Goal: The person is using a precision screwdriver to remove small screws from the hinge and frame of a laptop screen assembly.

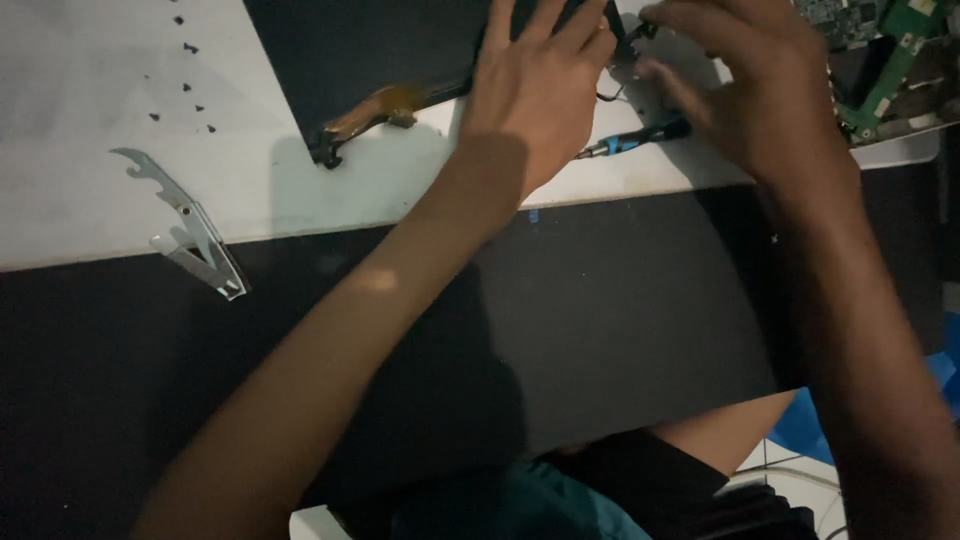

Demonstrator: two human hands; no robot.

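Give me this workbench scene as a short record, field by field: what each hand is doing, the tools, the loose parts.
Surface: white mat on a dark table
Left hand: fingers spread, pressing flat on a black panel
Right hand: fingers curled at the panel's upper right edge, on small dark parts; exact grip unclear
Tool: screwdriver with blue and black handle, lying between the hands
Cable: orange flat cable at the panel's lower edge
Loose parts: small black screws; metal bracket
Board: green circuit board, upper right
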